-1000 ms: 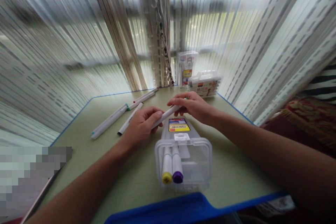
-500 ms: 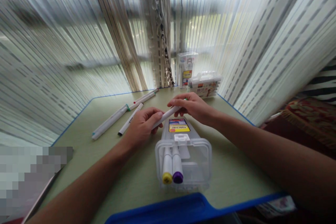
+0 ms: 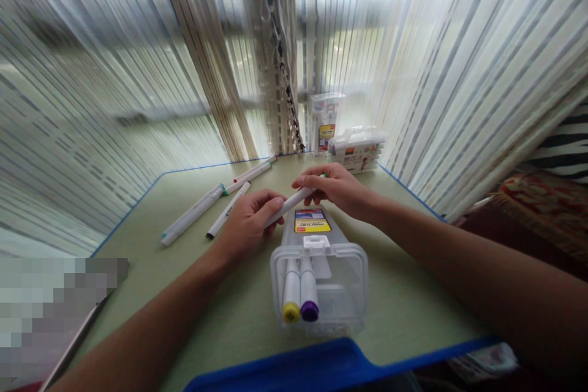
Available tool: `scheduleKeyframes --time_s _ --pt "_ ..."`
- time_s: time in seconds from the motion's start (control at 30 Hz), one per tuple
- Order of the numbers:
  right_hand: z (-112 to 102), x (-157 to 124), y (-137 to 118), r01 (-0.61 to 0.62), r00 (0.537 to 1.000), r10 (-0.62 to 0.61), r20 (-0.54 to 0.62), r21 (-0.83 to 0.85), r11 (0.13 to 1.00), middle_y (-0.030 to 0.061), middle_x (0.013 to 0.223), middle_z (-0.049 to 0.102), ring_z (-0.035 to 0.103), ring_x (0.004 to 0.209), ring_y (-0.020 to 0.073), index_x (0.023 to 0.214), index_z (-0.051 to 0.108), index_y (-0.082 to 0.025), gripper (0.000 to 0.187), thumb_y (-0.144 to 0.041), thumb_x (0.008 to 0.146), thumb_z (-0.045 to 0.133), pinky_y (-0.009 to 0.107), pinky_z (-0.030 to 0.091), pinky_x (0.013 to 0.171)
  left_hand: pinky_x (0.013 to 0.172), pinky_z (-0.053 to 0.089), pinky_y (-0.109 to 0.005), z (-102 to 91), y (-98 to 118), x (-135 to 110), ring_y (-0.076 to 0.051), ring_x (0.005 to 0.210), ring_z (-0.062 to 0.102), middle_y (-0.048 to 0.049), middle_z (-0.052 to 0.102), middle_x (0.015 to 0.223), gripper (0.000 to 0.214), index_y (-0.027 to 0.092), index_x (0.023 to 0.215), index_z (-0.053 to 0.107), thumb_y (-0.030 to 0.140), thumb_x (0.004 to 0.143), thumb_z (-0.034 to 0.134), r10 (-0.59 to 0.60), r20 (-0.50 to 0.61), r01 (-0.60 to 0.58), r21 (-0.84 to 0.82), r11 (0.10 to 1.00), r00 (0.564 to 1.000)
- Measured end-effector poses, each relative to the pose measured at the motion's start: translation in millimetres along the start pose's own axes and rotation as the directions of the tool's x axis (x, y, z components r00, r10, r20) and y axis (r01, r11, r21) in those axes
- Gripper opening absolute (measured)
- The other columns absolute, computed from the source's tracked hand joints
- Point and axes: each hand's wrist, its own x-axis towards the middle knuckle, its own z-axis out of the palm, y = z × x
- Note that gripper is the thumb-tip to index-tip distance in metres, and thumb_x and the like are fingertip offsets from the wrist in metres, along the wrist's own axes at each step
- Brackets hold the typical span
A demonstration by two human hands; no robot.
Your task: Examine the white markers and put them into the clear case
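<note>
Between my two hands I hold a white marker (image 3: 294,200) with a green end, tilted up toward the right. My left hand (image 3: 252,215) is closed on its lower end, thumb on top. The fingers of my right hand (image 3: 328,187) pinch the upper end by the green tip. Just below the hands, a clear plastic marker case (image 3: 342,275) lies on its side, its mouth facing me. Inside it on the left are a yellow-ended marker (image 3: 291,297) and a purple-ended marker (image 3: 309,294). Left of my left hand lies a black-ended marker (image 3: 228,211).
More white markers (image 3: 193,214) lie on the left of the green table (image 3: 184,300), with others (image 3: 252,173) farther back. At the back stand an upright clear case (image 3: 327,128) and a handled plastic box (image 3: 357,150). String curtains hang behind. A blue tray edge (image 3: 285,367) lines the front.
Almost nothing differs. Both hands keep the same grip on the marker, and the view has shifted very slightly.
</note>
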Motion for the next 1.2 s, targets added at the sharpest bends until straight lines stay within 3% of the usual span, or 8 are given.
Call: scheduleKeyframes --time_s 1.2 --pt "0.9 -1.0 -0.8 -0.003 1.0 0.003 -0.003 -0.015 1.0 0.0037 0.062 0.067 0.059 0.053 0.0102 0.075 0.073 -0.012 0.02 -0.032 0.076 0.074 0.023 0.042 0.052 0.052 0.039 -0.025 -0.3 2.3 -0.5 -0.013 0.054 0.052 0.0003 0.063 0.066 0.03 0.014 0.086 0.069 0.041 0.086 0.057 0.007 0.015 -0.007 0.046 0.999 1.0"
